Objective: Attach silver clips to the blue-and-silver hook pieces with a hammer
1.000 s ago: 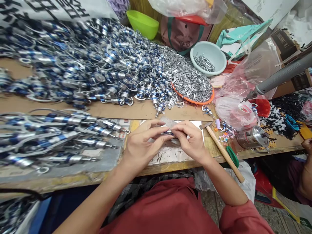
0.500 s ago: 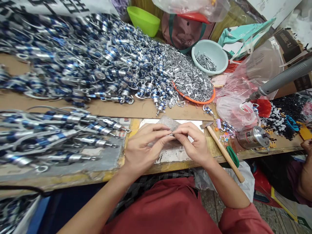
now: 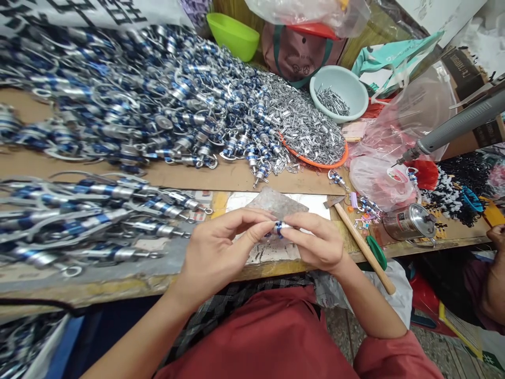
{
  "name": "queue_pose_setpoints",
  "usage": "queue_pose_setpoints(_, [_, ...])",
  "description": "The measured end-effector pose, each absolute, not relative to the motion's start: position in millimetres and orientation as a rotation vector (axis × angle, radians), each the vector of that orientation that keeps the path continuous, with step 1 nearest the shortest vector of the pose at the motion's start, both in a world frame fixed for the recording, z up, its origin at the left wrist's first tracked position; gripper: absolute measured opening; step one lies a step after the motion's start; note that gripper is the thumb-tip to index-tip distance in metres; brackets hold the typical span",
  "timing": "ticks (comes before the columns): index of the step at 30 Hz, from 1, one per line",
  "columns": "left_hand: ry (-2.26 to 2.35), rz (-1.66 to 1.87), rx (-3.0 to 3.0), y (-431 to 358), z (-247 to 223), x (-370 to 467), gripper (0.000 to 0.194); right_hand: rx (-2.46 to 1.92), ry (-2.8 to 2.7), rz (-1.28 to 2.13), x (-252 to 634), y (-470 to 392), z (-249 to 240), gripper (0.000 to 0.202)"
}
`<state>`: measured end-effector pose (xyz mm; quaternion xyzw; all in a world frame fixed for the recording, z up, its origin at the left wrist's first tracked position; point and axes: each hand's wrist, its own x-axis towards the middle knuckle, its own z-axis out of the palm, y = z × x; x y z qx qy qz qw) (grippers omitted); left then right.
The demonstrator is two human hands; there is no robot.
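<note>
A small blue-and-silver metal fitting point(image 3: 280, 228) is held between my two hands, just in front of a grey metal plate point(image 3: 272, 202). My left hand point(image 3: 224, 247) pinches its left end between thumb and fingers. My right hand point(image 3: 317, 242) grips the other end with its fingertips. Fingers cover most of the piece, so its full shape is hidden. Under the hands lies a stained white sheet point(image 3: 262, 253). Several similar blue-and-silver fittings point(image 3: 90, 223) with curved silver arms lie in rows to the left of my left hand.
A large pile of fittings point(image 3: 158, 105) fills the back left. Small metal links point(image 3: 311, 131) heap over an orange-rimmed tray. A pale bowl point(image 3: 359, 87) holds pins. On the right are a hammer point(image 3: 365, 247), a metal mug point(image 3: 410, 223), a hanging electric screwdriver point(image 3: 453, 126) and another person's hand point(image 3: 497, 237).
Both hands have lowered slightly toward me. The blue-and-silver fitting now shows between the fingertips, and more of the grey plate is visible behind them.
</note>
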<state>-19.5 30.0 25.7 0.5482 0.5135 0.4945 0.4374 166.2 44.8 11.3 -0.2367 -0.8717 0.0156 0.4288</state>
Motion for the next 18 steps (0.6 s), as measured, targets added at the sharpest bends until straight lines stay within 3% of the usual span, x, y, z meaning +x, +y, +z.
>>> queue_pose_setpoints(3, [1.262,1.192,1.305,31,21,-19,0.012,-0.685,-2.107,0.186,163,42,13,0.029])
queue_pose_setpoints(7, [1.241,1.2,0.954,30,11,-10,0.025,-0.842,-1.998,0.415,158,39,16,0.013])
queue_pose_setpoints(13, [1.047,1.191,0.694,21,6,7,0.066,-1.033,-1.904,0.654,164,35,22,0.006])
queue_pose_setpoints(16, [1.052,1.213,0.705,19,5,10,0.062,-1.103,-1.984,0.759,172,58,26,0.011])
queue_pose_setpoints(18, [1.064,1.226,0.733,18,3,10,0.061,-1.237,-2.036,0.633,176,87,24,0.012])
